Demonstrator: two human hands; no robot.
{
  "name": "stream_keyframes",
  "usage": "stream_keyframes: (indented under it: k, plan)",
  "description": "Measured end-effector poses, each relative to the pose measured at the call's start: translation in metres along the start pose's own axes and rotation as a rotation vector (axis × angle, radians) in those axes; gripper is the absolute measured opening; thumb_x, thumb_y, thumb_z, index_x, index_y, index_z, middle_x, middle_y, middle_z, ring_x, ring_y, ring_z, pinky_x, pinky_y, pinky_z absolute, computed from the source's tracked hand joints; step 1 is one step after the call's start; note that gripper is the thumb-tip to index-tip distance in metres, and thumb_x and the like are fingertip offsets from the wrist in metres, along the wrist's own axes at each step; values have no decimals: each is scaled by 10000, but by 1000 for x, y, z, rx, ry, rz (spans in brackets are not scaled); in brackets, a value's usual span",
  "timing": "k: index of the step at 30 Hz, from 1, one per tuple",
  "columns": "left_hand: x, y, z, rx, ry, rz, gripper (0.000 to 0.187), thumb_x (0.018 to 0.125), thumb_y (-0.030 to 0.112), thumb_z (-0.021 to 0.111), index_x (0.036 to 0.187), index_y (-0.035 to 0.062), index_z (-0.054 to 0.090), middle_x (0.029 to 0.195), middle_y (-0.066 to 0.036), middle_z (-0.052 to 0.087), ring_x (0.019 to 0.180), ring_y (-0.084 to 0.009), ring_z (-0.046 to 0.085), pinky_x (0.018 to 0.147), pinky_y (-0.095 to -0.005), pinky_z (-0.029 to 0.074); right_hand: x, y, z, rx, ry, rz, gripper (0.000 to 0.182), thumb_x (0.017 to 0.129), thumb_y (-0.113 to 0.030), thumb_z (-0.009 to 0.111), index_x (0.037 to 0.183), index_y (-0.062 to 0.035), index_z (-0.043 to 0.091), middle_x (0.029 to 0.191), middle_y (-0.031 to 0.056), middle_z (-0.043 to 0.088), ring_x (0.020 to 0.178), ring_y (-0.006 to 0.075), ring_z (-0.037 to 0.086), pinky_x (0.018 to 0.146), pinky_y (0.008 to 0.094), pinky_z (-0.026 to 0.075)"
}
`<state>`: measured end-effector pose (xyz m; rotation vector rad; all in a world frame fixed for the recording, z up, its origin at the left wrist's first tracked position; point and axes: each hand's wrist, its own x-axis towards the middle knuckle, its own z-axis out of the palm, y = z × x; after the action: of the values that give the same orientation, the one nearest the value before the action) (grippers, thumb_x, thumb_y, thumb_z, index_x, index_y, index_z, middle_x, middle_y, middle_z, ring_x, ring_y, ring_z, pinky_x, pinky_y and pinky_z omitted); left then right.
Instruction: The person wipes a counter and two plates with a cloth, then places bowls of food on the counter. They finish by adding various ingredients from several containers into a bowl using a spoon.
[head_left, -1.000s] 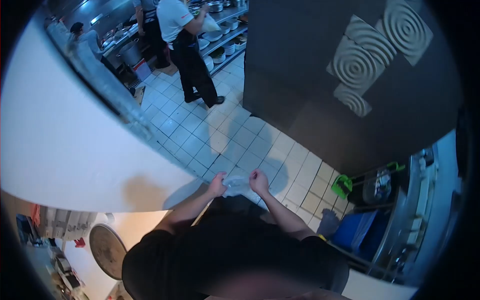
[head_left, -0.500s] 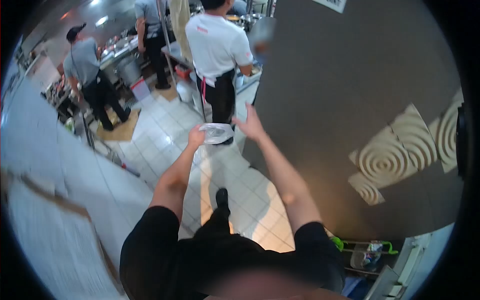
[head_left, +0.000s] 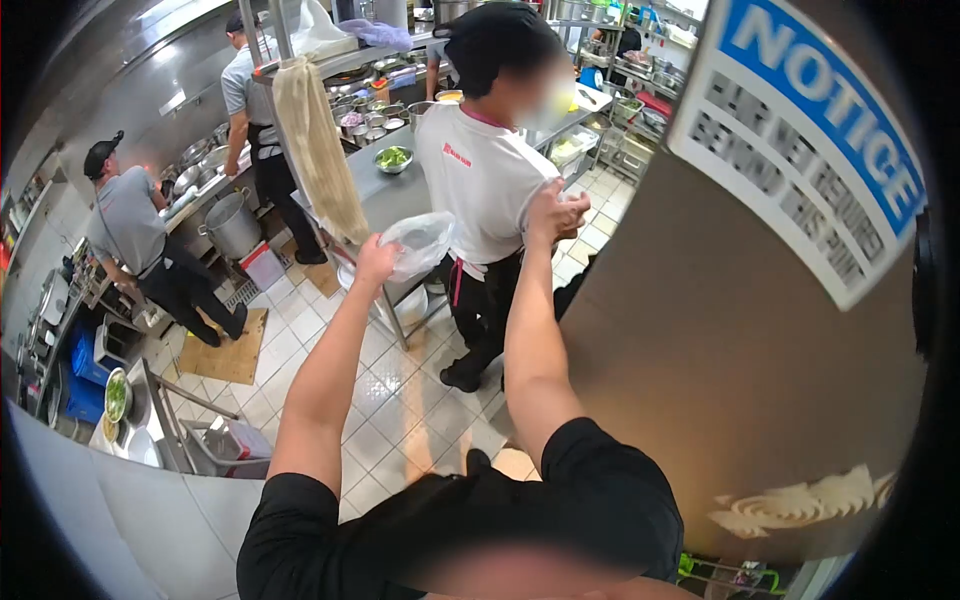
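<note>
My left hand (head_left: 376, 262) is closed on the edge of a crumpled clear plastic bag (head_left: 420, 245), held out in front of me. The bag overlaps the back of a person in a white shirt (head_left: 475, 180) who stands just ahead. Off to the other side, my right hand (head_left: 557, 212) is raised at that person's upper arm, overlapping the sleeve in this view. Its fingers are apart and loosely bent, with nothing in them.
A brown wall with a notice sign (head_left: 800, 130) borders my right. Beyond the bag stands a metal table (head_left: 375, 190) with a bowl of greens (head_left: 393, 159); a cloth (head_left: 318, 145) hangs from its post. Two people in grey shirts work at the left. White tiles (head_left: 380, 395) cover the floor.
I have moved forward, and the view has lifted toward the kitchen and sign. The person in white is closer. My right hand has come beside their arm; the bag stays in my left.
</note>
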<state>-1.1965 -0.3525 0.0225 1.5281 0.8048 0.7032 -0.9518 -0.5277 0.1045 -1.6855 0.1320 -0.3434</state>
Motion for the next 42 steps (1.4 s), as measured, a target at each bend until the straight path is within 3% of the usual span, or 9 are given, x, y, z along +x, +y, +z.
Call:
stream_keyframes:
  k: [1, 10, 12, 14, 20, 30, 34, 39, 42]
  plan:
    - [-6, 35, 15, -42, 55, -75, 303, 779, 176, 568, 1042, 23, 570, 943, -106, 621, 817, -214, 598, 583, -355, 480, 5, 13, 29, -49, 211, -286, 699, 801, -456, 589, 1304, -30, 356, 1237, 214, 500, 1202, 388, 392, 1029, 493, 233]
    - [289, 61, 61, -241, 255, -31, 393, 805, 165, 511, 1158, 18, 421, 931, -151, 580, 847, -292, 610, 620, -409, 499, 7, -10, 90, -368, 337, -505, 634, 763, -202, 635, 1333, -80, 385, 1359, 221, 336, 1272, 412, 273, 1043, 544, 186]
    - [354, 84, 89, -203, 250, -58, 448, 793, 169, 519, 1202, 27, 401, 952, -162, 599, 856, -291, 622, 675, -409, 501, 11, -30, 122, -334, 78, -769, 508, 734, -105, 604, 1230, -74, 498, 1291, 200, 426, 1232, 371, 357, 1036, 493, 249]
    - [403, 101, 121, -67, 180, -91, 506, 781, 172, 527, 1245, 35, 380, 974, -172, 618, 864, -289, 634, 731, -410, 504, 42, -42, 172, -278, -432, -1017, 444, 739, -115, 595, 1179, -78, 540, 1281, 187, 457, 1211, 349, 400, 1032, 460, 278]
    - [529, 103, 201, 845, -291, 318, 852, 764, 133, 499, 1488, 223, 59, 1264, -285, 503, 1171, -391, 511, 999, -433, 383, 128, -7, 236, -987, -220, -1282, 433, 780, -172, 586, 1209, -135, 548, 1389, 124, 405, 1311, 317, 333, 1077, 443, 247]
    - [619, 154, 309, 981, -508, 403, 844, 792, 132, 489, 1480, 114, -1, 1233, -242, 548, 1164, -344, 528, 1018, -407, 377, 188, 2, 236, -1080, 18, -722, 618, 796, -204, 628, 1365, -285, 399, 1495, 74, 231, 1364, 300, 233, 1082, 579, 133]
    - [625, 156, 326, 801, -456, 235, 879, 771, 162, 570, 1462, 30, 43, 1157, -253, 583, 820, -320, 672, 631, -385, 559, 245, 20, 239, -675, 17, -338, 848, 696, -305, 742, 1391, -87, 307, 1402, 198, 323, 1288, 348, 346, 1055, 498, 265]
    - [699, 104, 355, 851, -369, 425, 805, 771, 161, 557, 1428, -21, 128, 1085, -252, 610, 752, -342, 673, 555, -376, 553, 280, 64, 259, -586, 2, -537, 912, 648, -337, 770, 1341, 37, 307, 1263, 248, 422, 1155, 407, 432, 999, 449, 343]
    - [708, 125, 381, 822, -334, 122, 707, 776, 163, 540, 1379, -31, 226, 1063, -239, 618, 765, -328, 673, 544, -377, 548, 283, 72, 266, -610, -179, -631, 838, 693, -333, 744, 1310, 82, 358, 1260, 280, 429, 1157, 403, 454, 977, 445, 381]
